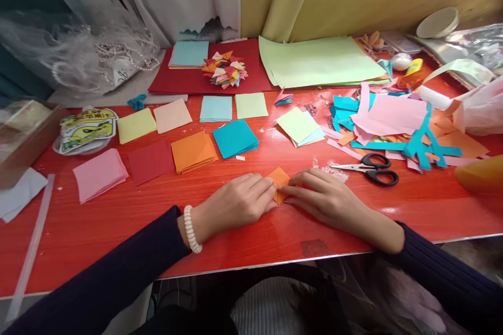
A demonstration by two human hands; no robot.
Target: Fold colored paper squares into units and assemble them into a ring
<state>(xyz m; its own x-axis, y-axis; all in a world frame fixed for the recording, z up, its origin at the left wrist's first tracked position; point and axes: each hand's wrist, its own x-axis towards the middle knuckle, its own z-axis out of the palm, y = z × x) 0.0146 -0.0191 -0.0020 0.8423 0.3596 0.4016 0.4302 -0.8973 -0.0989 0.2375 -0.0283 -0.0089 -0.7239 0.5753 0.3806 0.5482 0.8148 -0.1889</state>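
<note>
A small folded piece of orange paper point(279, 176) lies on the red table point(251, 235) between my two hands, one corner pointing away from me. On its left side the fingers of my left hand point(247, 196) are closed against it. My right hand point(324, 193) presses the right side with its fingertips, the thumb low near the front corner. My fingers hide both side corners. Beyond my left hand lie stacks of square paper in orange point(193, 152), blue point(236, 138) and dark red point(152, 161).
Scissors point(369, 167) with black handles lie right of my right hand, before a heap of paper scraps point(393, 120). A ring of folded paper pieces point(226, 69) sits at the back. Pink squares point(100, 174) and a clear plastic strip point(35, 241) are at left.
</note>
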